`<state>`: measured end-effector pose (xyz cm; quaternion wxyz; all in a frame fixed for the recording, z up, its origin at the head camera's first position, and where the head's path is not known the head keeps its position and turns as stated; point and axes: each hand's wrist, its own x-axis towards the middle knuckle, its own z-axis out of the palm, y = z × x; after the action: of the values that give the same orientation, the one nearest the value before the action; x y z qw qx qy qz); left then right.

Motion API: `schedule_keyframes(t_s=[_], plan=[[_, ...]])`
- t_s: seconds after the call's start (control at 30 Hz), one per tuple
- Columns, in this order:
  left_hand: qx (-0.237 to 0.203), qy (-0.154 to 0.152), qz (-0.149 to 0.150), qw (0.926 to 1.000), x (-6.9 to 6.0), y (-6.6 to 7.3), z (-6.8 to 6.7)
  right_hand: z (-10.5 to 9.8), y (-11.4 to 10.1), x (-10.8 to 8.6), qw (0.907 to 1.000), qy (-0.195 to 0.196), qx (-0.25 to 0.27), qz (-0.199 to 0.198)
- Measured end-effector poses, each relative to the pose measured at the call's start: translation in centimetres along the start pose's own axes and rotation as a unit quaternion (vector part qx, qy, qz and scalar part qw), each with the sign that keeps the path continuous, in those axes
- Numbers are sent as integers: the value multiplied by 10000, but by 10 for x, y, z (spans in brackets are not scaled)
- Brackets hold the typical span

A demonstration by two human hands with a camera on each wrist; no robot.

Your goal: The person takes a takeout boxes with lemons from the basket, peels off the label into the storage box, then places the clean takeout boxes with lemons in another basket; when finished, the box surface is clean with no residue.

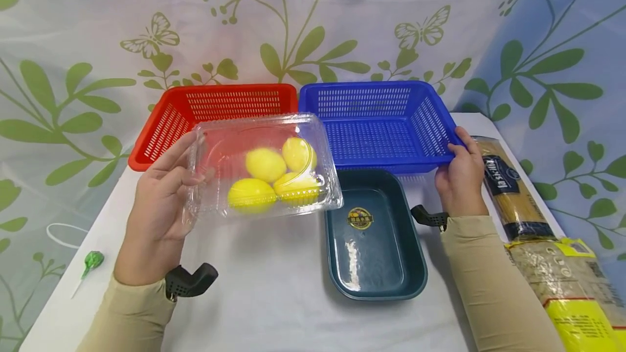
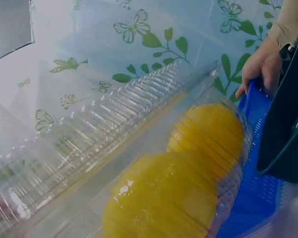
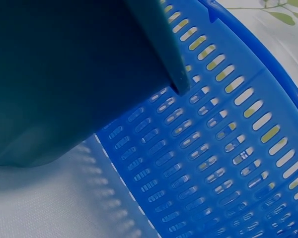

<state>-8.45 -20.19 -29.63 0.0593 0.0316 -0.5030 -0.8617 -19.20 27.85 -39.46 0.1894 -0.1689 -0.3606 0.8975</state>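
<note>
My left hand (image 1: 158, 205) grips the left end of a clear plastic clamshell box (image 1: 222, 151), raised in front of the baskets. Inside the box are several yellow lemons (image 1: 265, 165), also close up through the ribbed plastic in the left wrist view (image 2: 159, 198). My right hand (image 1: 459, 178) holds the right front corner of the blue perforated basket (image 1: 367, 145), thumb and fingers at its rim. The red basket (image 1: 230, 102) stands left of it, partly behind the box. In the right wrist view the basket's slotted wall (image 3: 208, 129) shows, but not the hand.
A dark green tray (image 1: 376, 254) stands before the blue basket, its back end close to that basket's front. A spaghetti pack (image 1: 511, 189) and a yellow-labelled bag (image 1: 567, 287) lie along the right side. At left lies a green-wrapped lollipop (image 1: 93, 259). Patterned cloth hangs behind.
</note>
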Motion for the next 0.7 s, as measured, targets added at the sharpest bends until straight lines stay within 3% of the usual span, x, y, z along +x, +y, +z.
schedule_keyframes(t_s=[0.17, 0.33, 0.7], plan=[[37, 71, 178, 9998, 21, 3, 18, -1, 0, 0, 10000, -24, 41, -49], [101, 153, 38, 9998, 40, 1, 34, 0, 1, 0, 10000, -18, 79, -37], [-237, 49, 65, 9997, 78, -28, 78, -1, 0, -1, 9999, -30, 74, -69]])
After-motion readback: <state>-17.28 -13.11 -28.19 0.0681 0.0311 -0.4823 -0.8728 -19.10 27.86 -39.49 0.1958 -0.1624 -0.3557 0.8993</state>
